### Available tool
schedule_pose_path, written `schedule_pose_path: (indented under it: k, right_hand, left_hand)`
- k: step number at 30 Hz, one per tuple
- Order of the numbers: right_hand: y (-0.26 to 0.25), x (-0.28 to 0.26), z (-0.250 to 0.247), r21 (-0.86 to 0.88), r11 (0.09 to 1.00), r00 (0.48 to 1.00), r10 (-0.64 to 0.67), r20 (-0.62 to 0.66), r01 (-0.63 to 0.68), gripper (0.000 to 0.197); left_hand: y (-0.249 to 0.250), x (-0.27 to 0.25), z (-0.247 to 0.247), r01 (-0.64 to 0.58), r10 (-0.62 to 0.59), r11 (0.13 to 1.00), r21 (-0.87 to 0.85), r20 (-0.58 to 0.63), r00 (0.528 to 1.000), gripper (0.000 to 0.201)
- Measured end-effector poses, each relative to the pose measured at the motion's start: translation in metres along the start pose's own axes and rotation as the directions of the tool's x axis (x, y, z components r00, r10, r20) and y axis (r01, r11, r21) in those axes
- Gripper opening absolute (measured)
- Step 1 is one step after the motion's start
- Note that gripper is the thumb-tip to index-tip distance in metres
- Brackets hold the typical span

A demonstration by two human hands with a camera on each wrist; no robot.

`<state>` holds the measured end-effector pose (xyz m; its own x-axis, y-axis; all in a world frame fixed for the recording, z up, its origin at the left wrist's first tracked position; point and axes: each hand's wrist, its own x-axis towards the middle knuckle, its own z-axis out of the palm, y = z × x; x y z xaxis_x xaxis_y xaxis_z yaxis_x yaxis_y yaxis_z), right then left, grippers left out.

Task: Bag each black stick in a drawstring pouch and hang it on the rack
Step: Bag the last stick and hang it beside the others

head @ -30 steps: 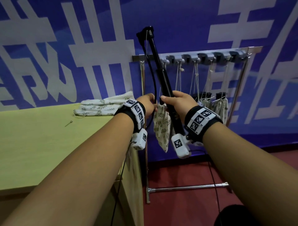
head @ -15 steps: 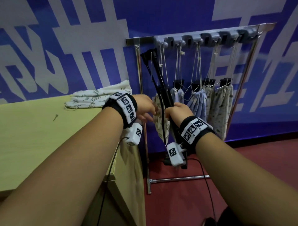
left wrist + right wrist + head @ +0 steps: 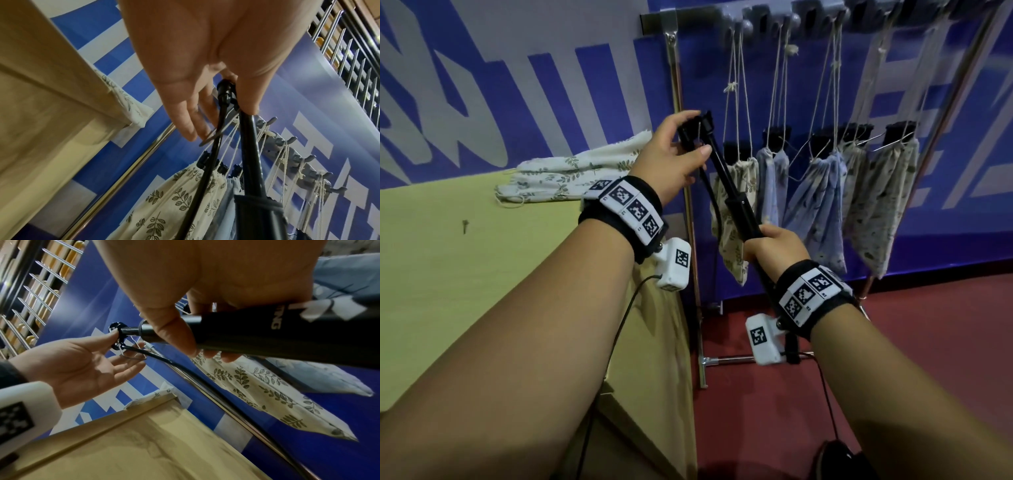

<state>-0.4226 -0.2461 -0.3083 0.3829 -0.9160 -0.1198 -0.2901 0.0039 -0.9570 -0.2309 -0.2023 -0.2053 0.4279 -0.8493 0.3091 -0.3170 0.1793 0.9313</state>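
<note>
**Black stick held at both ends in front of the pouch rack**

Blue wall panels with large white shapes fill the background in the head view. A yellow-green table (image 3: 465,274) takes the left side, its right edge running down just beside the left upright of the metal rack (image 3: 674,85). Dark red floor (image 3: 893,342) lies open to the right and below the rack's foot bar. Along the rack's top bar, several filled drawstring pouches (image 3: 822,192) hang by their cords close together, black stick tops showing at their mouths. A folded leaf-print pouch (image 3: 571,171) lies at the table's far corner. The black stick (image 3: 726,181) slants in front of the hanging pouches, its top toward the rack's left upright. The right hand (image 3: 774,245) is clenched around its thicker lower section; the left hand (image 3: 674,154) is at its top end, thumb laid against the shaft and fingers reaching behind the head.

From the left wrist, the left hand (image 3: 197,73) has its thumb pressed on the stick (image 3: 251,154) just below the head, while the other fingers (image 3: 185,123) hang nearly straight beside it. A thin black strap (image 3: 205,162) drops from the head. The table's side panel stands close at the left, and the hooks of the rack run off to the right.

From the right wrist, the right hand (image 3: 205,280) wraps the stick's thick handle (image 3: 277,334), with the thumb lying across it. The left hand (image 3: 86,363) shows an open palm, fingertips touching the stick's head (image 3: 118,334) and the wire loop there. The table's edge lies below, with the leaf-print hanging pouch (image 3: 267,389) at right.
</note>
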Motion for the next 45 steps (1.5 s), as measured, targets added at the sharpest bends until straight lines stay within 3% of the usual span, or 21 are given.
schedule_pose_path:
  k: [12, 17, 23, 29, 32, 35, 39, 42, 45]
  right_hand:
    - [-0.005, 0.012, 0.010, 0.184, 0.983, 1.000, 0.020, -0.001, -0.020, 0.011]
    - [-0.006, 0.016, 0.011, 0.243, 0.970, 1.000, 0.022, -0.015, -0.018, 0.039]
    - [-0.010, 0.009, 0.007, 0.258, 0.966, 1.000, -0.019, 0.010, 0.016, 0.019]
    - [-0.010, 0.011, 0.008, 0.281, 0.954, 0.994, -0.109, -0.004, 0.105, 0.039]
    - [-0.012, 0.011, 0.006, 0.328, 0.938, 0.992, -0.125, 0.007, 0.116, 0.045]
    - [-0.013, 0.012, 0.003, 0.335, 0.937, 0.992, -0.121, 0.042, 0.100, 0.045]
    - [-0.011, 0.011, 0.003, 0.325, 0.942, 0.988, -0.124, 0.091, 0.088, 0.045]
    - [-0.013, 0.009, 0.002, 0.319, 0.944, 0.982, -0.133, 0.130, 0.086, 0.050]
    - [-0.010, 0.014, 0.005, 0.264, 0.959, 0.979, -0.142, 0.150, 0.099, 0.054]
  left_hand:
    - [0.001, -0.008, 0.006, 0.065, -0.095, 0.966, 0.249, 0.110, 0.989, 0.048]
    - [-0.003, -0.009, 0.007, 0.112, -0.158, 0.946, 0.305, 0.132, 0.979, 0.047]
    - [-0.004, -0.006, 0.005, 0.114, -0.171, 0.929, 0.352, 0.133, 0.976, 0.046]
    - [-0.003, -0.005, 0.003, 0.104, -0.178, 0.915, 0.390, 0.159, 0.971, 0.078]
    - [-0.003, -0.005, 0.003, 0.061, -0.103, 0.921, 0.385, 0.091, 0.991, 0.081]
    - [-0.001, -0.001, 0.002, 0.038, -0.012, 0.925, 0.377, -0.070, 0.997, 0.071]
    - [-0.001, 0.009, -0.002, 0.059, -0.023, 0.991, 0.118, -0.283, 0.959, 0.061]
    - [0.001, 0.010, 0.003, 0.099, -0.095, 0.995, 0.004, -0.257, 0.962, 0.054]
    - [-0.002, 0.008, 0.010, 0.127, -0.111, 0.989, 0.080, -0.173, 0.979, 0.049]
